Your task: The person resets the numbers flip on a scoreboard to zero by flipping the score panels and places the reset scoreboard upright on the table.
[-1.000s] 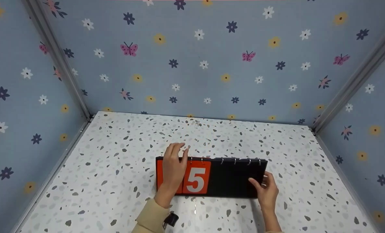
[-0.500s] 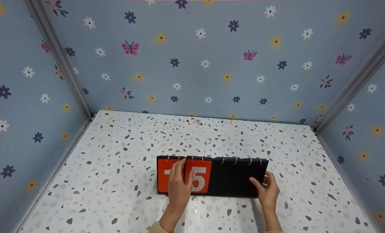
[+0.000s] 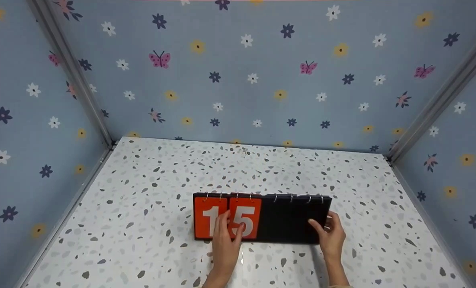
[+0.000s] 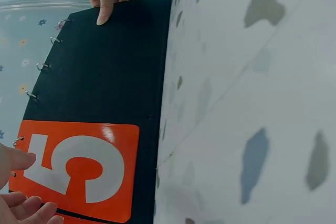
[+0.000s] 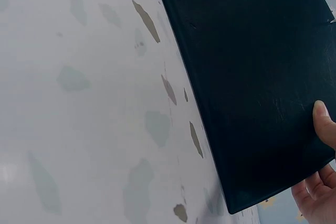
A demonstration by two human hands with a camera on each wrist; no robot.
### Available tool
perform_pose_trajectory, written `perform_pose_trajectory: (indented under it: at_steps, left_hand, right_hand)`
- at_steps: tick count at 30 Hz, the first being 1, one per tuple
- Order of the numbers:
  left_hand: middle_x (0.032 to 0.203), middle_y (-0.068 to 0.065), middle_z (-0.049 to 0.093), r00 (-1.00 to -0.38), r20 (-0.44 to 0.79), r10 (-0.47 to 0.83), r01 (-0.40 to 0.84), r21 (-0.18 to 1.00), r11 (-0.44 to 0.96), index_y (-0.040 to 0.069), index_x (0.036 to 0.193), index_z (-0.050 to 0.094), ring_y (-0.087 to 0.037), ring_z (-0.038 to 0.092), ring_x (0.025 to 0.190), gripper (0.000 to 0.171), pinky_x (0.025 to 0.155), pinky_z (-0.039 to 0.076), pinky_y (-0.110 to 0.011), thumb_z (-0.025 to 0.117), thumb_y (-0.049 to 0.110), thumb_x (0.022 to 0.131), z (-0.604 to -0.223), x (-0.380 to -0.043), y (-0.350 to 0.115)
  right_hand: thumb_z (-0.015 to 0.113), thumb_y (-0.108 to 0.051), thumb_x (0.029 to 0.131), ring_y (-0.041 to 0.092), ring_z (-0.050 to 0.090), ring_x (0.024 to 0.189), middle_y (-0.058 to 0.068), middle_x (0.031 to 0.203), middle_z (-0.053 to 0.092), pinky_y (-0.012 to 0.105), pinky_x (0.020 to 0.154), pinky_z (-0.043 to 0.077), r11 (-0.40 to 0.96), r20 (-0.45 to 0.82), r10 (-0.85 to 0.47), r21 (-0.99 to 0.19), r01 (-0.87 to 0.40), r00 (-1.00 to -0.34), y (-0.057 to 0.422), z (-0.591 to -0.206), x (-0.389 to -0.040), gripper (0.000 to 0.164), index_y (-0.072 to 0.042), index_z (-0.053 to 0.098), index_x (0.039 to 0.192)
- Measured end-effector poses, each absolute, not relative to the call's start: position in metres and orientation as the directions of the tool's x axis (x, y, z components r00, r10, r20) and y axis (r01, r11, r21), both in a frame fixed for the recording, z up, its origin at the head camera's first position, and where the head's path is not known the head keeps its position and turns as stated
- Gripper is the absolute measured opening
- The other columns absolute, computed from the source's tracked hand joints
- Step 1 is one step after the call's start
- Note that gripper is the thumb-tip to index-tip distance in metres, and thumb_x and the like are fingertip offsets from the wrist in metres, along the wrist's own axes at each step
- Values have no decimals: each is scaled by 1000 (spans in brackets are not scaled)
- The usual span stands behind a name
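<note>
A black flip scoreboard (image 3: 286, 220) stands propped up on the tabletop, its cards hung from metal rings along the top edge. On its left half, an orange card with a white 1 (image 3: 200, 226) sits beside an orange card with a white 5 (image 3: 254, 203); the right half shows plain black. My left hand (image 3: 225, 250) is in front of these two cards, thumb and fingers apart, partly covering both digits. My right hand (image 3: 332, 237) grips the board's right edge, with the thumb (image 5: 324, 119) on the front face and fingers reaching behind it.
The white speckled tabletop (image 3: 149, 200) spreads around the board. A blue panel (image 3: 238, 80) printed with flowers and butterflies rises behind it, and similar panels with grey metal corner posts (image 3: 71, 72) close off both sides.
My left hand has come down from the board's top edge to the lower part of the cards, uncovering the 1. My right hand keeps its grip in the same place.
</note>
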State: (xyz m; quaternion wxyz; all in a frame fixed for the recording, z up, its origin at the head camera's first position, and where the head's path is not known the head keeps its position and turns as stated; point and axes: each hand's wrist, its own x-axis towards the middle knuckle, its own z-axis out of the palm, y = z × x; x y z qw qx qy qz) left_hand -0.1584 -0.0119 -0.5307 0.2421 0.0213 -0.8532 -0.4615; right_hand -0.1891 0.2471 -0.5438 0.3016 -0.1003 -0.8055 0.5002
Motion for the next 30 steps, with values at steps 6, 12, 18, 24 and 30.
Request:
perform_pose_trajectory:
  at_steps: [6,12,18,24,30]
  left_hand:
    - [117,-16,43,-863,416,-288,174,779,603,-2,121,44,-28,47,104,56,86,43,-38,73,17,76,-536,-158,-7]
    - [110,-12,47,-859,403,-316,177,813,554,0,118,44,-23,50,96,53,83,45,-37,73,16,76,-540,-162,-5]
    - [89,-2,53,-883,317,-346,137,879,456,5,97,53,-15,51,79,34,70,48,-30,75,16,74,-541,-168,-11]
    - [70,1,55,-890,275,-363,127,915,382,7,78,59,-11,51,62,21,57,47,-22,77,13,70,-542,-172,-20]
    - [69,0,57,-912,234,-338,101,925,367,4,78,62,-11,51,61,16,57,47,-21,76,9,71,-538,-171,-23]
  right_hand:
    - [80,-5,65,5,54,67,13,79,62,12,62,44,471,382,472,-871,-139,-795,247,-544,-190,41,-1,58,99]
    - [79,-3,65,4,54,67,13,78,62,13,61,45,467,396,465,-870,-160,-792,247,-544,-189,41,1,57,99]
    - [80,-3,64,2,53,65,13,76,62,11,60,43,472,400,466,-867,-160,-790,247,-545,-189,41,0,58,99]
    - [79,-3,65,3,54,65,13,77,62,12,59,43,461,397,462,-871,-168,-793,247,-545,-188,41,0,58,99]
    - [79,-3,65,2,54,67,12,78,62,11,62,43,474,407,451,-863,-173,-794,246,-544,-187,42,1,57,100]
